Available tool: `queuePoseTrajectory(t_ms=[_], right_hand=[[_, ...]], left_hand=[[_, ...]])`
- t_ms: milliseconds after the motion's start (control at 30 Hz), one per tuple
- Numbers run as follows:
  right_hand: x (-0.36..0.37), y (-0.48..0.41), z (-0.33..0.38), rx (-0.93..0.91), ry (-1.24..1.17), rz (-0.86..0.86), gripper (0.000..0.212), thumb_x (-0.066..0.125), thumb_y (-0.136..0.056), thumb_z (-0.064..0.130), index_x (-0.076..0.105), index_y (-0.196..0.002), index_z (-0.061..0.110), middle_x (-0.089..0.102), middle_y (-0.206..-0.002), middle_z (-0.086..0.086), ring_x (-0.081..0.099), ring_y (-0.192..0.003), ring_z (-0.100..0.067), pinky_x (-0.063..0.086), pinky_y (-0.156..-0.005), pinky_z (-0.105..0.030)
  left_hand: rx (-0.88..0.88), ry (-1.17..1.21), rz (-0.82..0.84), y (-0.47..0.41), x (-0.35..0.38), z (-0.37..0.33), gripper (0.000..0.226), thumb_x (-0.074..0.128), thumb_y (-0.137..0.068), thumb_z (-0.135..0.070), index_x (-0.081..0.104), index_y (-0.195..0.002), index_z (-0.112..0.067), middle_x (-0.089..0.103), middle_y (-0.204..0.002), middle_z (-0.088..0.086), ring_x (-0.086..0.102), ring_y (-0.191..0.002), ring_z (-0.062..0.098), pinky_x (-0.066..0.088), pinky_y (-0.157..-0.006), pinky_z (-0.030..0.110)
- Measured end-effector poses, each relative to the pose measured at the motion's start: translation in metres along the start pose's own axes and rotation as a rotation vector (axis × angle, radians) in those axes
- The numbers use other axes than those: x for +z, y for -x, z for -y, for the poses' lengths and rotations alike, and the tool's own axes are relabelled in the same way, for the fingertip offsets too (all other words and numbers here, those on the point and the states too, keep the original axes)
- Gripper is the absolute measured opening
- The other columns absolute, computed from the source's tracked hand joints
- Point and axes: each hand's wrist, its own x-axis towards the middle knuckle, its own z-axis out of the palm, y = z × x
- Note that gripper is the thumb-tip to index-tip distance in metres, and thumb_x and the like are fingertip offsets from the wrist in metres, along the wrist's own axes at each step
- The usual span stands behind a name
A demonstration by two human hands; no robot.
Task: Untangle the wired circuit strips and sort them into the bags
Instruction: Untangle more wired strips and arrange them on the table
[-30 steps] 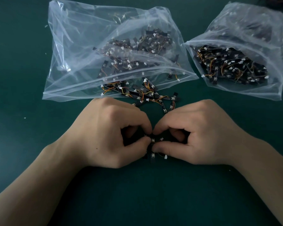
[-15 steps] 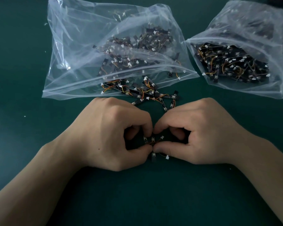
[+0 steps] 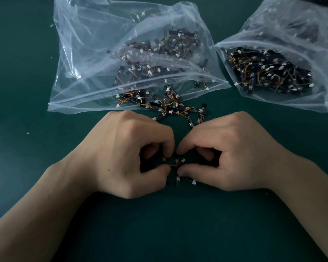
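Observation:
My left hand [image 3: 125, 154] and my right hand [image 3: 233, 152] meet knuckle to knuckle on the green table, each pinching part of a small tangle of black circuit strips [image 3: 177, 168] with orange wires and white connectors. A short wire stretches between the two pinches, and one strip hangs below my right thumb. Just beyond my hands a loose pile of tangled strips [image 3: 165, 105] spills from the mouth of a large clear bag [image 3: 95, 53]. A second clear bag [image 3: 299, 25] of strips lies at the far right.
The dark green table [image 3: 27, 167] runs open to the left and in front of my forearms. Tiny white specks lie on the table at the left.
My hands have drawn slightly apart, so a gap with a stretched wire and more of the strips now shows between the fingertips. The bags and pile have not moved.

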Motion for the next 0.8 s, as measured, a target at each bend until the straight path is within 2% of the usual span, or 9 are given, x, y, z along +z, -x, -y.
queuePoseTrajectory(t_ms=[133,267,400,467,567,633,700,800], right_hand=[[0.001,0.001,-0.003,0.025,-0.042,-0.066,0.022,0.076,-0.09,0.049,0.077,-0.097,0.027,0.05,-0.062,0.013,0.047,-0.057,-0.005,0.044,-0.053,-0.033],[0.0,0.001,-0.009,0.107,-0.126,-0.275,0.016,0.068,-0.098,0.03,0.076,-0.091,0.018,0.061,-0.061,0.005,0.056,-0.054,-0.013,0.041,-0.052,-0.028],[-0.006,0.002,-0.017,0.136,-0.079,-0.295,0.027,0.059,-0.097,0.026,0.061,-0.072,0.018,0.048,-0.052,0.01,0.047,-0.046,-0.013,0.032,-0.045,-0.029],[-0.009,0.003,-0.019,0.139,-0.084,-0.293,0.029,0.053,-0.097,0.028,0.055,-0.069,0.019,0.042,-0.05,0.011,0.044,-0.045,-0.013,0.029,-0.044,-0.029],[-0.008,0.004,-0.02,0.168,-0.086,-0.286,0.024,0.05,-0.097,0.024,0.065,-0.079,0.018,0.046,-0.05,0.012,0.048,-0.046,-0.014,0.033,-0.044,-0.034],[-0.007,0.003,-0.021,0.212,-0.11,-0.289,0.023,0.049,-0.098,0.02,0.071,-0.092,0.019,0.047,-0.051,0.013,0.051,-0.047,-0.015,0.032,-0.046,-0.029],[-0.007,0.003,-0.021,0.251,-0.134,-0.303,0.023,0.047,-0.099,0.018,0.07,-0.102,0.019,0.048,-0.051,0.009,0.049,-0.047,-0.017,0.031,-0.046,-0.029],[-0.008,0.002,-0.02,0.305,-0.041,-0.299,0.019,0.05,-0.095,0.023,0.064,-0.108,0.024,0.051,-0.054,0.007,0.053,-0.051,-0.017,0.039,-0.048,-0.034]], left_hand=[[0.023,0.058,-0.069,-0.001,0.001,0.002,0.007,0.068,-0.073,-0.027,0.066,-0.074,-0.02,0.049,-0.058,-0.003,0.048,-0.056,0.016,0.041,-0.052,0.037],[0.013,0.053,-0.217,-0.002,0.004,0.005,0.011,0.069,-0.077,-0.009,0.064,-0.069,-0.015,0.049,-0.054,-0.002,0.046,-0.053,0.018,0.039,-0.051,0.033],[-0.011,0.04,-0.293,-0.002,0.006,0.007,0.012,0.068,-0.081,-0.008,0.066,-0.072,-0.015,0.056,-0.058,0.0,0.052,-0.055,0.019,0.041,-0.052,0.035],[-0.017,0.032,-0.32,-0.003,0.007,0.008,0.012,0.069,-0.083,-0.009,0.067,-0.073,-0.016,0.058,-0.06,-0.001,0.055,-0.056,0.02,0.043,-0.052,0.037],[-0.018,0.014,-0.361,-0.004,0.009,0.009,0.01,0.069,-0.086,-0.01,0.071,-0.078,-0.016,0.061,-0.064,-0.001,0.059,-0.062,0.022,0.045,-0.056,0.037],[-0.01,0.004,-0.382,-0.005,0.01,0.011,0.007,0.07,-0.087,-0.01,0.075,-0.087,-0.014,0.065,-0.07,0.001,0.062,-0.069,0.023,0.049,-0.063,0.038],[-0.003,-0.011,-0.384,-0.005,0.01,0.013,0.012,0.069,-0.088,-0.009,0.076,-0.097,-0.013,0.068,-0.077,0.0,0.063,-0.075,0.025,0.05,-0.073,0.04],[0.023,-0.052,-0.359,-0.008,0.011,0.016,0.014,0.069,-0.09,-0.01,0.077,-0.101,-0.013,0.068,-0.085,-0.003,0.063,-0.081,0.025,0.05,-0.081,0.044]])
